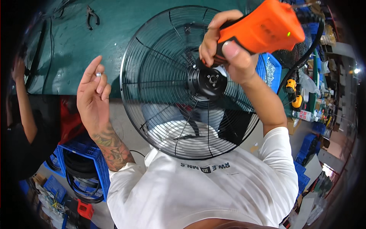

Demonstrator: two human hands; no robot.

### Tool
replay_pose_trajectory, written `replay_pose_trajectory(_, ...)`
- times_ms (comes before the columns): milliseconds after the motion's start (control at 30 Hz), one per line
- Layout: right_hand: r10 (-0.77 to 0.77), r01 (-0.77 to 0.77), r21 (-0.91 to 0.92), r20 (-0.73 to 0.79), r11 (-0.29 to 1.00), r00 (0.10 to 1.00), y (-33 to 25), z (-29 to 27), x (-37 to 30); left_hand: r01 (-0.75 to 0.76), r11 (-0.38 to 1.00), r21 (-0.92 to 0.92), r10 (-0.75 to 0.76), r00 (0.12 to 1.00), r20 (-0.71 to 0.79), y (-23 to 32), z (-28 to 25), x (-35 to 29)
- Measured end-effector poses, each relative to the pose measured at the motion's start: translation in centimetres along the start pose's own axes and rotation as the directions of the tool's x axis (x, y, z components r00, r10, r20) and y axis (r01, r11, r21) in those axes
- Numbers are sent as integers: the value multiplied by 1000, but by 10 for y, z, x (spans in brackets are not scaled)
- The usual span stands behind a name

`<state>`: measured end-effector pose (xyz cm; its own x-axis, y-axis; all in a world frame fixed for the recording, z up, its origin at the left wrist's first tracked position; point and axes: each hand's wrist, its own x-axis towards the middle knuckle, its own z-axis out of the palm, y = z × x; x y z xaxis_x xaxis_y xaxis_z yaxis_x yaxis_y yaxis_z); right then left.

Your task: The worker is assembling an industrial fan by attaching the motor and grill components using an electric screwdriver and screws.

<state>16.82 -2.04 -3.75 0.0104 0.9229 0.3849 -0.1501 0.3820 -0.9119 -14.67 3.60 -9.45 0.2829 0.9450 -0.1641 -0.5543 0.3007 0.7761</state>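
A round black wire fan guard rests at the table's edge in front of my chest, with a black motor hub at its middle. My right hand is wrapped round an orange power screwdriver with a small green light. The tool's dark front end points down at the upper edge of the hub; whether it touches a screw there is hidden. Left of the guard, and apart from it, is my left hand, its fingers curled. Between them shows a small silvery metal piece, too small to name.
Pliers lie on the green table. Right of the guard stands a blue bin of small metal parts, near a yellow-and-black power drill. A blue crate of black rings stands lower left. Another person's arm shows at left.
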Motion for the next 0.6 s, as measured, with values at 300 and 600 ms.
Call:
replay_pose_trajectory(300,-202,184,321,22,929,979,-67,-19,13,244,934,262,-333,859,388,-5,80,-24)
replay_pose_trajectory(600,-212,124,225,424,966,880,-106,-25,-34,219,694,686,-627,653,426,-39,123,-48)
